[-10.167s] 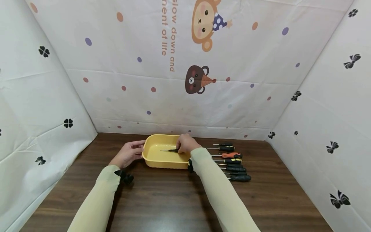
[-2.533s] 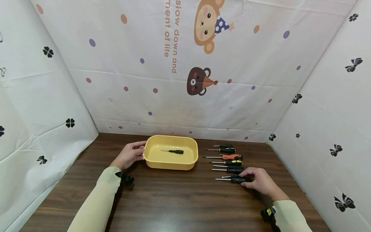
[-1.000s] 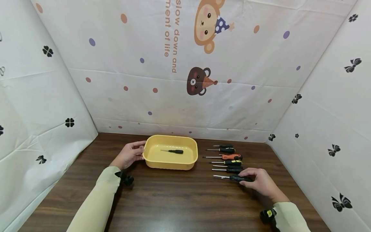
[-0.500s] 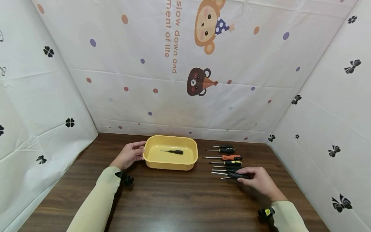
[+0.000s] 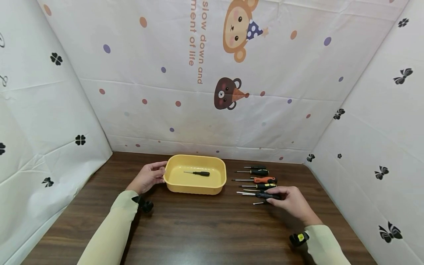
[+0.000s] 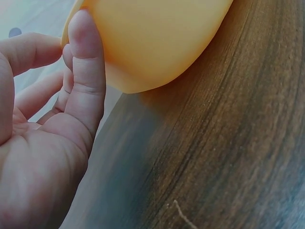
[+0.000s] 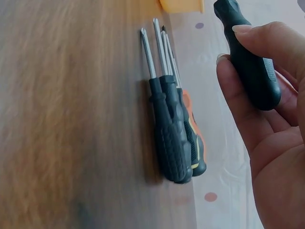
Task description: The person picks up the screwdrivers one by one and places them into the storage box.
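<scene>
My left hand (image 5: pixel 148 177) holds the left end of a yellow plastic tray (image 5: pixel 194 190), its fingertips at the rim and outer wall in the left wrist view. Inside the tray lies a small black-handled screwdriver (image 5: pixel 202 173), its tip to the left. My right hand (image 5: pixel 291 200) pinches a black-handled screwdriver (image 7: pixel 252 67) by the handle between thumb and fingers. That screwdriver is raised off the table, shaft pointing left toward the tray. Below it, another black-handled screwdriver (image 7: pixel 169 148) lies on the table, its handle partly covered by my hand in the head view.
Several more screwdrivers lie in a column right of the tray, among them an orange-handled one (image 5: pixel 265 180) and a black-and-yellow one (image 5: pixel 266 186). The dark wood table (image 5: pixel 198 228) ends at a printed white cloth (image 5: pixel 185 114) behind and at both sides.
Ten seconds ago my right hand was putting a screwdriver in the tray. Since then it has taken another by the handle, lifting it and moving it left and toward the back. The left hand stays put.
</scene>
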### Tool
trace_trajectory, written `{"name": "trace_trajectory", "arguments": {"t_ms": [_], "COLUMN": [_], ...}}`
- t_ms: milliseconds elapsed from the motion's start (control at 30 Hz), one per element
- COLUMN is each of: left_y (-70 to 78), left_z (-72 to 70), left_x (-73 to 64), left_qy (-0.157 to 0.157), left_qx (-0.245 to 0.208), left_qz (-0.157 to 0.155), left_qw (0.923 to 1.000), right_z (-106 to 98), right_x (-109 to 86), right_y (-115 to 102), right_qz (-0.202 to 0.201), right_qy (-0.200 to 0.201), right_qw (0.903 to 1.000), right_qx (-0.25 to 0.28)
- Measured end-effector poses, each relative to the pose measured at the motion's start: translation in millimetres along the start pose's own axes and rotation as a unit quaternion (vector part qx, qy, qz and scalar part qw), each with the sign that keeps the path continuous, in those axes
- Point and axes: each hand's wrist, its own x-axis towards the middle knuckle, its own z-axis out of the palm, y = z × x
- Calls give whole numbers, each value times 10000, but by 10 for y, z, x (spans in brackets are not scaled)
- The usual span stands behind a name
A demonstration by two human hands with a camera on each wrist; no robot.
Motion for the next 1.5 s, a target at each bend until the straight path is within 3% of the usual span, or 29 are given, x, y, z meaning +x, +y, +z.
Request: {"name": "trace_trajectory", "arguments": {"t_ms": [367,667,1133,1500], "left_y": [9,5,30,55], "left_z": [4,13,8,25], "left_x": [1,33,5,-24], "left_qy": [55,161,146,75], "left_qx": [46,219,160,67], "left_qz": [-63,-161,-157,-153], "left_qw": [10000,9995,9996,9998], "right_z": [89,189,423,657], "right_x": [169,322,584,747], "right_y": [-152,-255,-383,-446], "right_qz": [47,-403,-619,-487], "right_qy": [-174,-51,-145,-186], "right_qw": [9994,9990,9977,9963], "right_qx": [288,163,251,690]}}
